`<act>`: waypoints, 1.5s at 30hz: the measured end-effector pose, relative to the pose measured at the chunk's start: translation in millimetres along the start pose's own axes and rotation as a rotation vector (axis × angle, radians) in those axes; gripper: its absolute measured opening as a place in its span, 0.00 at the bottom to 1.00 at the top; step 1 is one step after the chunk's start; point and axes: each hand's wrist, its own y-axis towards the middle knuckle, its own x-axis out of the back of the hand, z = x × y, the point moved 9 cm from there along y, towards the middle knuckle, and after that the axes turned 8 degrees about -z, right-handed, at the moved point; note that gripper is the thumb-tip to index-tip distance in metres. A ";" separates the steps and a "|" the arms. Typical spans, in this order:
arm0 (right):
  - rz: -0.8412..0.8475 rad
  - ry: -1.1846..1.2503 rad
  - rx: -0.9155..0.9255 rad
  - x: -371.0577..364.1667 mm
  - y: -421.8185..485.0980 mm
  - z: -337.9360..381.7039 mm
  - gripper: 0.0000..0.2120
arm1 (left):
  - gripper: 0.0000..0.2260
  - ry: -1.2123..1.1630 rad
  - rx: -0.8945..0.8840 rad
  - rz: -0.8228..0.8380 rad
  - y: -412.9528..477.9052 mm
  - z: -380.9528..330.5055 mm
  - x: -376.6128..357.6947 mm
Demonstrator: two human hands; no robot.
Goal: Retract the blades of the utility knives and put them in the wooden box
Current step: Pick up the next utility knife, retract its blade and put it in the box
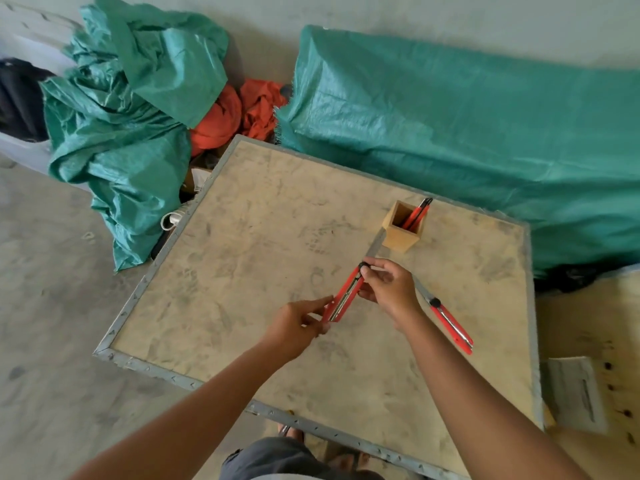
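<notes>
At the near edge of the view, dark shorts (273, 457) and a sandalled foot (292, 433) are seen below the metal-edged table (242, 407). Above the dusty tabletop a red utility knife (346, 294) is held slantwise between both hands, its grey blade (375, 244) extended towards the far right. The butt end of the handle is pinched by the fingers of the left hand (298, 327), while the right hand (389, 287) is closed around the upper end, the thumb laid at the black slider. Just right of the right hand, a second red knife (450, 323) is seen lying flat on the table, its blade also out and partly hidden behind that hand. Farther back, the wooden box (403, 233) stands upright, with red knives (417, 213) leaning inside it; the held blade's tip is seen just beside its near left corner. Beyond the table, green tarpaulins (450, 116) and orange cloth (239, 112) are heaped on the floor
</notes>
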 end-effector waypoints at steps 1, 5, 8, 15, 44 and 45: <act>0.007 0.012 0.019 12.6 -0.9 8.1 0.11 | 0.22 -0.044 -0.009 0.020 -2.0 -12.7 -8.0; 0.020 0.045 0.106 64.3 -7.7 35.5 0.10 | 0.24 -0.167 -0.064 0.056 -12.4 -63.7 -39.5; 0.066 0.072 0.136 95.7 -21.3 46.8 0.10 | 0.23 -0.269 -0.051 0.058 -21.3 -88.4 -58.9; 0.216 -0.167 0.337 129.4 -44.4 60.3 0.11 | 0.22 -0.439 -0.045 0.001 -41.8 -122.2 -86.3; 0.034 -0.358 0.614 149.9 -58.8 93.6 0.08 | 0.22 -0.379 -0.170 -0.035 -31.7 -169.9 -88.4; 0.061 -0.349 0.601 148.6 -59.2 91.0 0.08 | 0.22 -0.375 -0.168 -0.037 -32.2 -168.5 -88.4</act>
